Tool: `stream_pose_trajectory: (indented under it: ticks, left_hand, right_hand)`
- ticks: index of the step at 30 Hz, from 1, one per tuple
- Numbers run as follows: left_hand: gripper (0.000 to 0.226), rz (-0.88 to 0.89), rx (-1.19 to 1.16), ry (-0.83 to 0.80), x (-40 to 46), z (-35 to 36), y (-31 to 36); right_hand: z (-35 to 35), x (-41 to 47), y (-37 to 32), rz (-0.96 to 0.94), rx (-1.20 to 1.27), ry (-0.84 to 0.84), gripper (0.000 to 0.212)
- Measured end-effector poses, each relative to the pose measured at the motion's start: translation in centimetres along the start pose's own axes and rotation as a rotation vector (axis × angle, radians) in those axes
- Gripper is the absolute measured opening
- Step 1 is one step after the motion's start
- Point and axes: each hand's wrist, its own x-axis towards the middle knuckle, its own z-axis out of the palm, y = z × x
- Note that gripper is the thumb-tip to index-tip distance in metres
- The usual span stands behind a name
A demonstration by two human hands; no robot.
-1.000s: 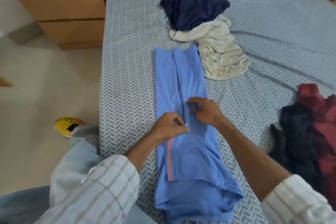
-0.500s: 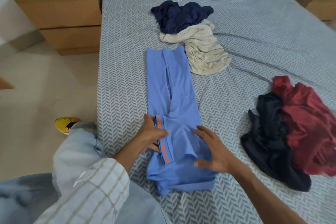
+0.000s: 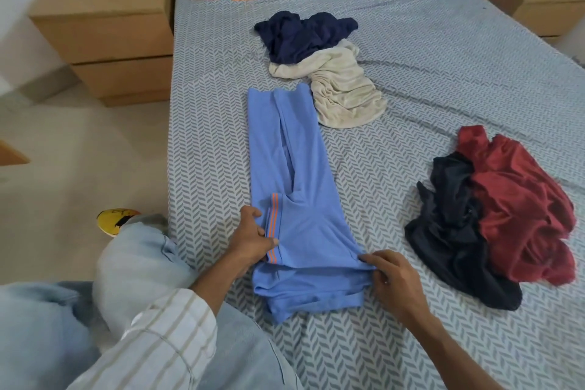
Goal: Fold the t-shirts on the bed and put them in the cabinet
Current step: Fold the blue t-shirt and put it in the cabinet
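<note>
Since half a second ago our right hand [image 3: 392,282] has slid from the top of the blue t-shirt [image 3: 294,168] out to its 3 o'clock edge, and the view tilted up a little. Our left hand [image 3: 253,237] pinches the orange-striped fold at the 9 o'clock side, and the right hand's fingers pinch the cloth edge. The shirt lies as a long strip near the 6 o'clock side of the bed [image 3: 443,79]. We think the narrow strip may open or go crooked if the two hands lift unevenly. The navy and beige pile [image 3: 316,60] at 12 o'clock and the red and black pile [image 3: 493,218] at 3 o'clock wait unfolded. The cabinet is not clearly seen, and some fingertips are hidden under cloth.
</note>
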Motion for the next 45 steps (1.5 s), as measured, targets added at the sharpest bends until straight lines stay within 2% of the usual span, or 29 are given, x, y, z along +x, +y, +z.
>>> stream_pose_trajectory:
  ticks: [4,8,11,14,18,21,25,27,30,34,37,43,45]
  left_hand:
    - [0.047,0.062,0.147,0.005,0.1,-0.1,-0.4]
    - [0.033,0.028,0.112,-0.043,0.9,-1.1,-0.2]
    - [0.021,0.018,0.067,0.026,2.5,-1.9,-0.1]
    - [0.012,0.047,0.091,0.127,4.6,-2.8,0.5]
    - [0.024,0.093,0.025,0.251,9.7,-4.2,1.8]
    - [0.028,0.116,-0.008,0.275,15.0,-5.4,3.0]
    - [0.033,0.136,0.053,0.317,21.9,-6.8,5.8]
    - [0.041,0.135,0.095,0.301,25.3,-7.5,7.3]
    - [0.054,0.13,0.024,0.255,30.8,-8.9,9.2]
    - [0.034,0.117,-0.134,0.253,36.1,-10.4,12.1]
    - [0.025,0.104,-0.103,0.269,38.5,-10.9,13.1]
    - [0.029,0.156,-0.037,0.392,39.7,-10.6,14.0]
    - [0.021,0.16,-0.071,0.336,39.9,-10.8,14.0]
  right_hand:
    - [-0.8,0.7,-0.7,-0.012,0.071,-0.076,0.045]
    - [-1.0,3.9,-1.0,-0.011,0.198,-0.151,0.041]
    - [0.3,8.3,-2.1,0.165,0.293,-0.089,0.038]
    - [2.0,14.7,-3.2,0.372,0.35,-0.134,0.028]
    - [4.5,24.6,-3.0,0.528,0.472,-0.148,0.029]
    - [6.6,31.4,-2.7,0.544,0.535,-0.192,0.036]
    - [8.9,39.2,-2.5,0.531,0.605,-0.205,0.024]
    - [9.8,42.6,-2.3,0.577,0.645,-0.205,0.03]
    - [11.1,47.4,-1.2,0.639,0.651,-0.166,0.041]
    - [11.8,52.2,0.7,0.648,0.627,-0.089,0.042]
    - [12.1,54.1,1.5,0.653,0.611,-0.078,0.046]
    - [12.1,54.2,2.0,0.58,0.616,-0.085,0.04]
    - [11.8,53.9,2.0,0.557,0.658,-0.148,0.044]
